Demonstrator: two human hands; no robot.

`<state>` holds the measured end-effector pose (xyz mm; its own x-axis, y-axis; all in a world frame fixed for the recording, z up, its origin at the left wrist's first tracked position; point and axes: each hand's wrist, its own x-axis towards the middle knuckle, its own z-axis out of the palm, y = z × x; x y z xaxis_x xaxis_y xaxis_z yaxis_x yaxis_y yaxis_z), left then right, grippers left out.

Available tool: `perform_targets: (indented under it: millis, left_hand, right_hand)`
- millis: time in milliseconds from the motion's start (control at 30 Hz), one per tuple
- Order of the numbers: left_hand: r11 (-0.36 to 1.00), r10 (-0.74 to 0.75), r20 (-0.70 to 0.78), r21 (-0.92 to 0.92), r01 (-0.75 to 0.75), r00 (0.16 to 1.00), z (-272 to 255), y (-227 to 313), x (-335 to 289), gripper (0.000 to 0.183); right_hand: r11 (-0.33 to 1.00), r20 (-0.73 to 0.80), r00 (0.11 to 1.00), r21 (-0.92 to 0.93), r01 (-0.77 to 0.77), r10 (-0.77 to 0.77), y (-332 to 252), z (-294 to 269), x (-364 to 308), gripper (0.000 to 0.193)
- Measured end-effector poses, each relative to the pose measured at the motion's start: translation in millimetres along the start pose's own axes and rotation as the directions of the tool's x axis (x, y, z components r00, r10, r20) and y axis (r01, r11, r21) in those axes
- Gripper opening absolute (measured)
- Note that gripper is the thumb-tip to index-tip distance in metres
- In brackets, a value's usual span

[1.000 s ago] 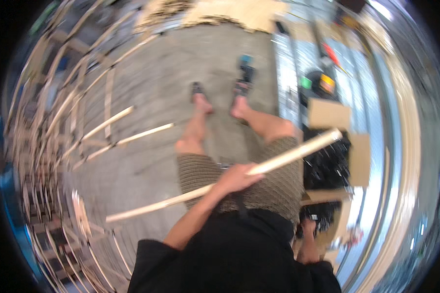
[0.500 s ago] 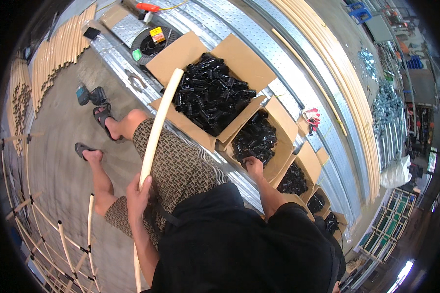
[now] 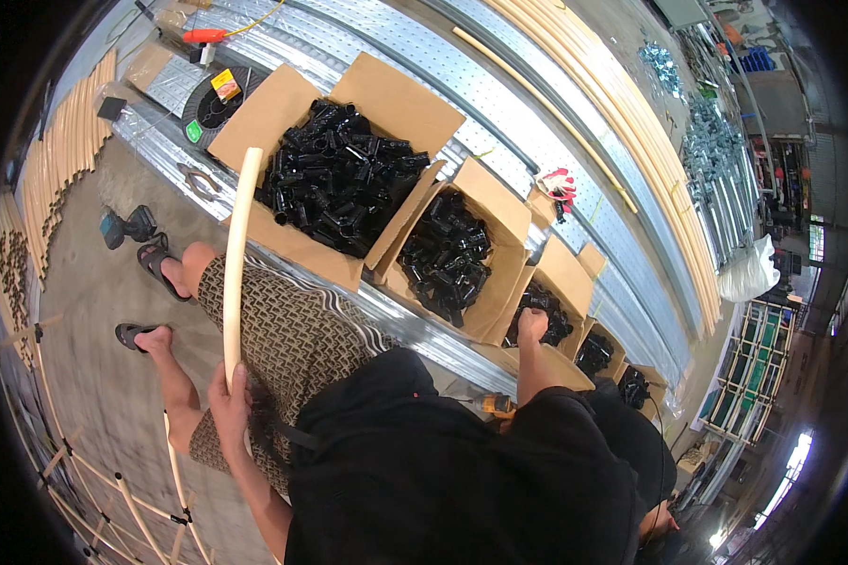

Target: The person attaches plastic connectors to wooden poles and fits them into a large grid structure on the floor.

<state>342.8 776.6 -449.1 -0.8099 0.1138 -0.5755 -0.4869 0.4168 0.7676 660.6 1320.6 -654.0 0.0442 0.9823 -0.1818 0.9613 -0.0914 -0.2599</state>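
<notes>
A long cream-coloured pipe [image 3: 238, 254] stands tilted up past my knee, and my left hand [image 3: 229, 391] is wrapped round it. My right hand [image 3: 532, 326] reaches down into the third cardboard box [image 3: 561, 278] of the row. Its fingers are curled among small black pipe fittings [image 3: 558, 325]; whatever they grip is hidden. The nearer second box [image 3: 499, 218] and the large first box [image 3: 407, 104] also hold heaps of black fittings.
Galvanised metal planks [image 3: 349, 38] lie under the boxes. A yellow power drill [image 3: 493, 403] is beside my right arm. Another person's hand [image 3: 664, 520] shows at lower right. A pipe frame [image 3: 113, 471] stands at lower left; a cable reel [image 3: 212, 108] lies beyond the first box.
My right hand has moved from the second box to the third, farther right. My left hand still holds the pipe. The view has shifted to the right.
</notes>
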Motion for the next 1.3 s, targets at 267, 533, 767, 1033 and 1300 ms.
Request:
perform_targets:
  millis: [267, 533, 767, 1033, 1300]
  left_hand:
    - [0.998, 0.048, -0.046, 0.038, -0.046, 0.998, 2, -7, -1, 0.023]
    - [0.987, 0.055, -0.093, 0.154, -0.04, 0.994, 7, 10, -5, 0.033]
    - [0.922, 0.172, -0.172, 0.374, -0.097, 0.97, 8, 25, -15, 0.041]
    - [0.904, 0.176, -0.196, 0.42, -0.08, 0.965, 6, 3, -13, 0.06]
    - [0.892, 0.231, -0.166, 0.429, -0.141, 0.959, 7, -1, -18, 0.059]
  right_hand:
    - [0.906, 0.386, 0.922, -0.399, 0.143, 0.024, -56, -2, 31, 0.035]
    - [0.865, 0.374, 0.813, -0.055, 0.499, -0.446, 44, 7, 113, 0.059]
    - [0.869, 0.514, 0.793, -0.167, 0.466, -0.327, 16, 28, 94, 0.073]
    - [0.328, 0.665, 0.266, -0.033, 0.944, -0.698, 44, 45, 137, 0.052]
    - [0.617, 0.441, 0.771, -0.465, 0.635, -0.46, -89, -31, 113, 0.052]
